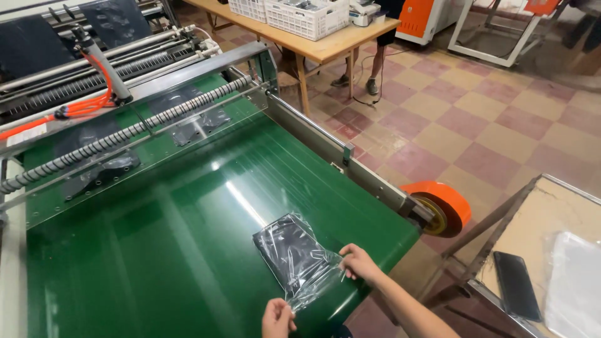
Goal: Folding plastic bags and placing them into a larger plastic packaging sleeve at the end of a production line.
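Pinching the near end of one clear plastic bag (299, 260), both bare hands are closed on its film: the left hand (277, 317) nips the lower corner, the right hand (358, 263) holds the edge just to the right of it. The bag lies flat on the green conveyor belt (156, 250), near the belt's end, with a dark flat content showing through the film.

Judgement on handling: the film looks thin and slack, so an even pull from both pinches, kept low over the belt, should keep it from creasing or letting the content slide.

Outward from the grip, away from the person: more clear bags (200, 125) lie under the spiral roller (125, 134); at least two, exact count cannot be told. One bundle of orange hoses (87, 106) runs above it. To the right of the grip: one orange wheel (441, 209) at the belt's end, then one side table (557, 225) carrying one dark phone (516, 285) and one pale plastic sheet (576, 281). Far beyond: one wooden table (325, 44) with two white crates (307, 15), and another person's legs (375, 62) beside it.
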